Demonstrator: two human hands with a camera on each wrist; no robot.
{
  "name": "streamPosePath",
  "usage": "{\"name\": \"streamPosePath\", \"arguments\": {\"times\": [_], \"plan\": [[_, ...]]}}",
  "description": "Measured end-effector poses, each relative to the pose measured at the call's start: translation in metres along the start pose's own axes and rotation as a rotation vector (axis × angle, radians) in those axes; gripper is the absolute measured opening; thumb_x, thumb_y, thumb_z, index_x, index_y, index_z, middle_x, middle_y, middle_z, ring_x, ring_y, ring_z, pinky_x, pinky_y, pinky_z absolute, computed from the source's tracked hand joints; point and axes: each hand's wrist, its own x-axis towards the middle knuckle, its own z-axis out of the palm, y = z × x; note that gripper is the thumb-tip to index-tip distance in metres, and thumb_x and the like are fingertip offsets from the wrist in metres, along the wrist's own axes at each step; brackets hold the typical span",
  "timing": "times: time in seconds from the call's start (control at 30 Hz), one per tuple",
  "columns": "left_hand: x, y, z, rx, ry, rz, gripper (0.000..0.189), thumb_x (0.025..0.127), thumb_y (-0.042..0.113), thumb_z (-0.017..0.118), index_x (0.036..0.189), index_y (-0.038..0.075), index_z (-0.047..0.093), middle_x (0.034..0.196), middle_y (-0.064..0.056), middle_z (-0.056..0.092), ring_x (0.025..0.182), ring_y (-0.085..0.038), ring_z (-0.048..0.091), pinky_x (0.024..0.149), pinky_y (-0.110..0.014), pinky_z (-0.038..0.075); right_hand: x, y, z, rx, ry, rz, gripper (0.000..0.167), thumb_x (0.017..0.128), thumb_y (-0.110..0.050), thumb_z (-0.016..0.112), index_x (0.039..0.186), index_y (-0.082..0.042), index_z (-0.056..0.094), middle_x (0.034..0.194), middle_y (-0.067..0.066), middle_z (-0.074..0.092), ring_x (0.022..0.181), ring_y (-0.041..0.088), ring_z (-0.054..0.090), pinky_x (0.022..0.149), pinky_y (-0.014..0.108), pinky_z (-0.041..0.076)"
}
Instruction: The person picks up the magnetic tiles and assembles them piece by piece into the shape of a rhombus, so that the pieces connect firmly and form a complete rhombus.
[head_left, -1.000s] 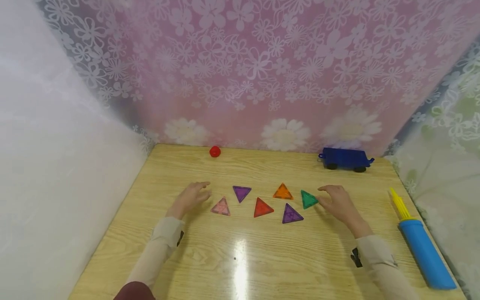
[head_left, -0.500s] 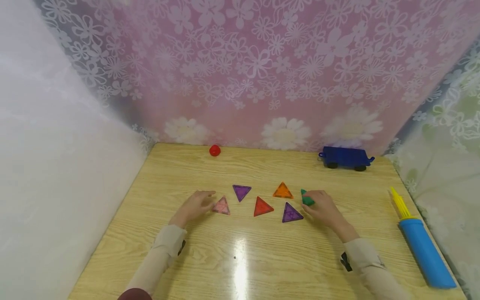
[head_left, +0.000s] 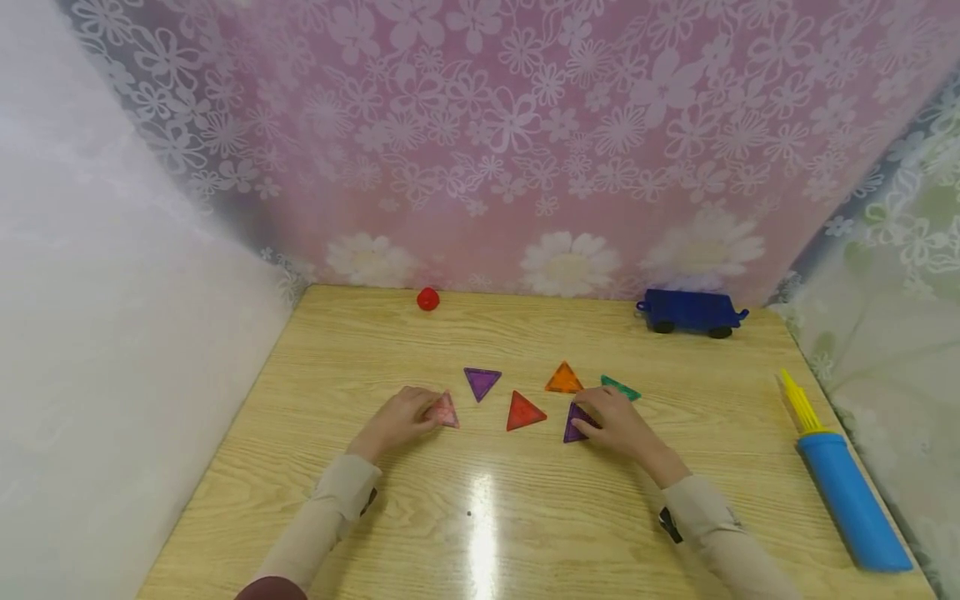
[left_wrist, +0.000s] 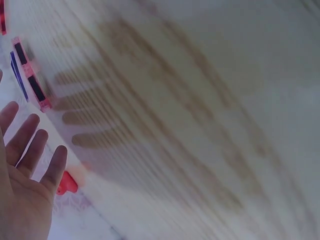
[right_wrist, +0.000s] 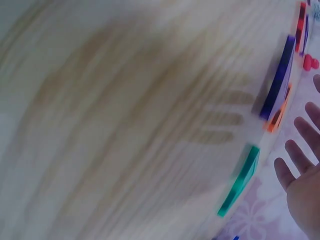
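My left hand (head_left: pixel 401 421) reaches to the pink translucent triangle tile (head_left: pixel 447 410), its fingertips overlapping the tile's left side in the head view. In the left wrist view its fingers are spread and nearly straight, beside the pink tile's edge (left_wrist: pixel 31 77). Over the lower purple triangle tile (head_left: pixel 573 422) hovers my right hand (head_left: pixel 618 425), covering its right part. The right wrist view has those fingers extended, apart from the purple tile (right_wrist: pixel 278 80). Just behind this hand lies the green triangle tile (head_left: pixel 621 387), partly hidden. Both thumbs are out of the wrist views.
Between the hands lie a red triangle (head_left: pixel 524 412), an orange triangle (head_left: pixel 564 378) and another purple triangle (head_left: pixel 482 382). A small red ball-like piece (head_left: pixel 427 299) and a blue wheeled wagon (head_left: pixel 690 311) stand at the back edge. A blue and yellow hand pump (head_left: pixel 847 492) lies at right.
My right hand has moved left from the green tile to over the lower purple one. My left hand has moved right, onto the pink tile's side.
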Motion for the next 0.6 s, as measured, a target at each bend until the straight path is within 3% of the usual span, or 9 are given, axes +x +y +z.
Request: {"name": "streamPosePath", "arguments": {"times": [0.13, 0.33, 0.6], "plan": [[0.000, 0.001, 0.001, 0.043, 0.027, 0.035, 0.039, 0.089, 0.024, 0.067, 0.123, 0.005, 0.061, 0.123, -0.015, 0.059, 0.116, -0.032, 0.052, 0.101, -0.044, 0.043, 0.002, -0.009, 0.010, -0.005, -0.017, -0.040, 0.036, 0.084, -0.021, 0.070, 0.114, -0.003, 0.064, 0.118, 0.016, 0.063, 0.110, 0.037, 0.052, 0.092, 0.058, 0.042], [-0.001, 0.002, 0.001, 0.027, 0.010, 0.022, 0.043, 0.088, 0.024, 0.068, 0.126, 0.005, 0.059, 0.127, -0.015, 0.057, 0.119, -0.033, 0.049, 0.101, -0.050, 0.041, 0.003, -0.021, 0.021, 0.002, -0.115, -0.037, 0.045, 0.087, -0.029, 0.065, 0.126, -0.005, 0.060, 0.130, 0.014, 0.057, 0.124, 0.040, 0.043, 0.101, 0.061, 0.033], [-0.001, 0.000, 0.006, 0.057, 0.058, 0.046, 0.040, 0.086, 0.025, 0.067, 0.120, 0.003, 0.064, 0.117, -0.014, 0.063, 0.109, -0.031, 0.053, 0.095, -0.048, 0.045, 0.007, -0.029, 0.028, -0.056, -0.163, -0.076, 0.048, 0.090, -0.032, 0.061, 0.131, -0.008, 0.057, 0.134, 0.010, 0.055, 0.129, 0.035, 0.042, 0.106, 0.056, 0.030]]}}
